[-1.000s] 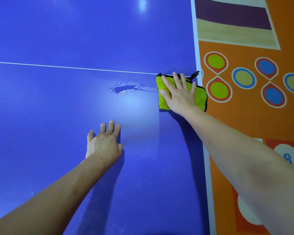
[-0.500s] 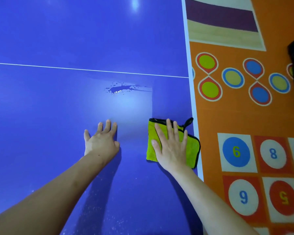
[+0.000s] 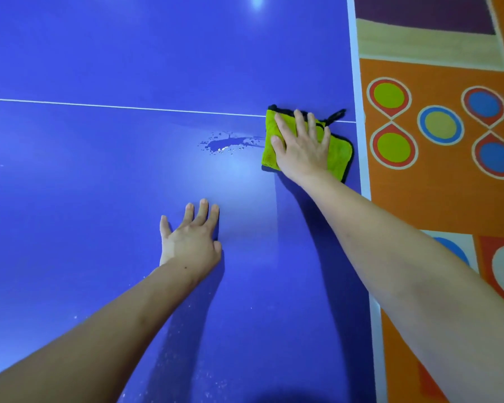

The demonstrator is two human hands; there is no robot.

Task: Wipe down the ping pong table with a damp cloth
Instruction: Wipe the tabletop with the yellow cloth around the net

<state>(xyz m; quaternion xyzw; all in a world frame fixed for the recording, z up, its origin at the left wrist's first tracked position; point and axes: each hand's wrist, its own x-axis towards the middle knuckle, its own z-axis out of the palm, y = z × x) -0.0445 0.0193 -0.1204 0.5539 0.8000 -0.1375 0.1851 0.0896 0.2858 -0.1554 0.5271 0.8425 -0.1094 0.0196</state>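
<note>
On a blue ping pong table point(image 3: 85, 228), near its right-hand edge, a folded yellow-green cloth point(image 3: 336, 154) with black trim is being pressed flat by the right hand point(image 3: 301, 146). That hand's fingers are being held straight and slightly spread across the cloth, with the palm down; nothing is being gripped or pinched. The cloth is being kept just beside the table's white border, its far corner lying over the thin white line point(image 3: 128, 107) that crosses the surface from left to right. A small black hanging loop point(image 3: 336, 114) is being shown at the cloth's far right corner, resting on that line.

Just left of the cloth, a dark puddle of water point(image 3: 224, 144) with scattered droplets is being left on the surface, its right end reaching the cloth's left edge. Nearer the camera, the left hand point(image 3: 191, 239) is being rested palm-down on bare table, fingers straight and fanned, holding nothing and well apart from the cloth. A lighter, glossy patch is being reflected between the two hands, and fine pale specks are being seen on the surface near the bottom of the view.

Beyond the table's right edge, an orange play mat point(image 3: 419, 205) is being shown on the floor, printed with coloured circles ringed in red and blue and with numbered squares.
</note>
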